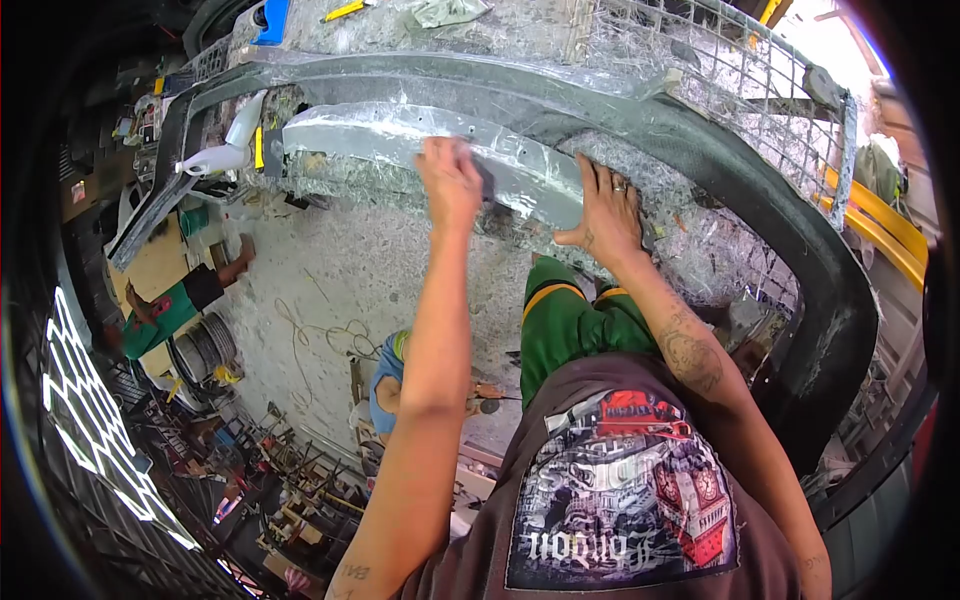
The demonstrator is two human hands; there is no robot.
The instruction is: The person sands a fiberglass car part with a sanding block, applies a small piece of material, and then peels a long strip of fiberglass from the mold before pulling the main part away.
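Observation:
A long curved grey panel (380, 130), streaked with white dust and pierced by small holes, lies across the dusty work surface in front of me. My left hand (450, 180) presses on its middle, with the fingers bent and slightly blurred by motion. A dark patch shows beside those fingers; whether it is a pad or a shadow I cannot make out. At the panel's right end, my right hand (610, 212) lies flat with fingers apart and a ring on one finger. Its thumb points left along the near edge.
A large dark curved frame (740, 145) arches around the panel. White bottles (215, 160) and a yellow strip (259, 148) sit at left. Wire mesh (740, 50) stands at the back right. One person (165, 318) is at far left, another (388, 385) is low beside my left arm. A cord (305, 345) lies on the floor.

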